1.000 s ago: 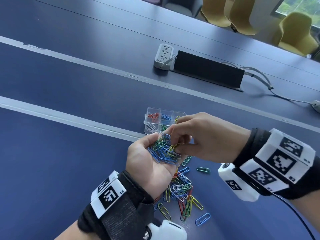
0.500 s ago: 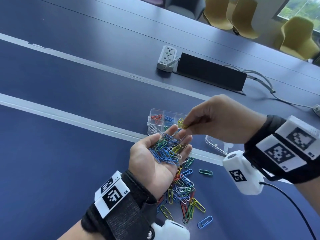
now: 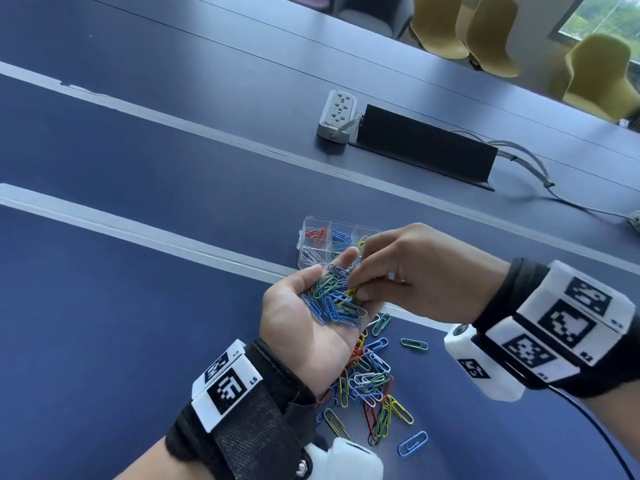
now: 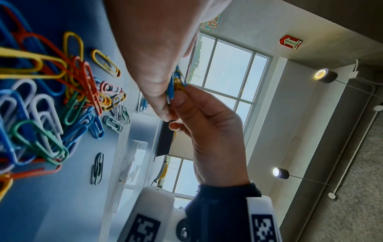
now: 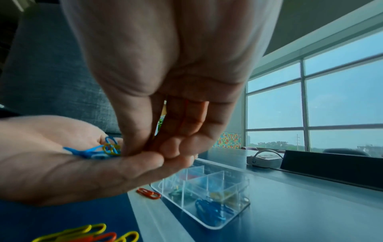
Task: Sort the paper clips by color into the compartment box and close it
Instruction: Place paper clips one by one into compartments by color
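My left hand [image 3: 294, 320] is held palm up above the table, cradling a heap of mostly blue and green paper clips [image 3: 332, 303]. The fingertips of my right hand [image 3: 360, 289] reach into that heap and pinch a yellow clip [image 3: 353, 292]; the right wrist view shows the yellow clip [image 5: 110, 149] beside the thumb. Just beyond both hands sits the clear compartment box [image 3: 304, 233], open, holding red, blue, white, green and yellow clips in separate cells. My right hand hides the box's right side. More mixed clips [image 3: 370, 379] lie loose on the table under my left wrist.
The blue table carries a white power strip [image 3: 337, 112] and a black cable flap [image 3: 426, 147] farther back, with grey cables [image 3: 540, 181] running right. A single red clip [image 5: 148, 193] lies beside the box. Yellow chairs [image 3: 599, 74] stand beyond the table.
My right hand was up at the box's yellow cell half a second ago; it has come back down to my left palm and pinched a yellow clip. The left hand stayed put.
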`<state>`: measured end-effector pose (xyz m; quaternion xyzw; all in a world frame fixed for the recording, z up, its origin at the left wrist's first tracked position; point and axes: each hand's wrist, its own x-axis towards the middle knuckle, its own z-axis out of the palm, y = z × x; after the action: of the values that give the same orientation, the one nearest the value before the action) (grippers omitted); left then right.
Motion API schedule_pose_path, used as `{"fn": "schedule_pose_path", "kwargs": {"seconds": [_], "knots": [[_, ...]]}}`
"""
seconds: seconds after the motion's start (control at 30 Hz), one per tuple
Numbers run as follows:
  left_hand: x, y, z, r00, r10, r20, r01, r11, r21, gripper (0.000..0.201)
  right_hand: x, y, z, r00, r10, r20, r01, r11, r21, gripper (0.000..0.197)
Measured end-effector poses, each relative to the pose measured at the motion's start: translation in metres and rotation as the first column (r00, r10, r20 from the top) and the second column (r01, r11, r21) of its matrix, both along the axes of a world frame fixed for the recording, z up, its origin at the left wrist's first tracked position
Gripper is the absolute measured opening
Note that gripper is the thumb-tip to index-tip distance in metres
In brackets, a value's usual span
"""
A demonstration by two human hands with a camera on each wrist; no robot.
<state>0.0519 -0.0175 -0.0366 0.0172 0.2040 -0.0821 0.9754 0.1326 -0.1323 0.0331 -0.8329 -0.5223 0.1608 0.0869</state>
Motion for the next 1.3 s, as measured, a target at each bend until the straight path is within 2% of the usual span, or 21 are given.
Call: {"fn": "schedule_pose_path", "kwargs": {"seconds": [0.2,0.3,0.4,0.53,0.7,1.07,1.2,1.3], "knots": [[0.0,0.0,0.0,1.0,-0.016,-0.022,0.017,0.999,0.034,0.044,0.006,0.0,0.008,0.995,-0.096,-0.026,0.098,0.99,0.104,0.018],[0.001,0.0,-0.001,1.0,-0.027,-0.017,0.028,0.999,0.047,0.043,0.013,-0.001,0.011,0.986,-0.164,-0.039,0.167,0.984,0.066,0.014],[0.001,0.0,0.0,0.999,-0.037,0.01,0.037,0.998,0.051,0.039,0.019,-0.003,0.015,0.973,-0.221,0.065,0.217,0.974,0.069,0.011],[0.001,0.001,-0.001,0.999,-0.043,0.017,0.042,0.997,0.065,0.039,0.035,-0.003,0.01,0.906,-0.361,0.222,0.367,0.93,0.017,0.016],[0.003,0.002,-0.001,0.999,-0.034,0.023,0.032,0.997,0.064,0.039,0.044,0.003,-0.006,0.853,-0.459,0.248,0.488,0.87,-0.068,0.019],[0.003,0.003,0.0,1.0,-0.023,0.015,0.022,0.998,0.057,0.041,0.037,0.009,-0.004,0.886,-0.421,0.194,0.437,0.898,-0.047,0.02],[0.002,0.003,0.0,0.999,-0.023,0.024,0.022,0.999,0.037,0.039,0.025,0.01,0.001,0.899,-0.404,0.168,0.391,0.915,0.103,0.016],[0.001,0.002,-0.001,1.0,-0.023,0.019,0.022,0.999,0.04,0.042,0.01,0.012,0.007,0.948,-0.304,0.088,0.288,0.944,0.164,0.01]]}}
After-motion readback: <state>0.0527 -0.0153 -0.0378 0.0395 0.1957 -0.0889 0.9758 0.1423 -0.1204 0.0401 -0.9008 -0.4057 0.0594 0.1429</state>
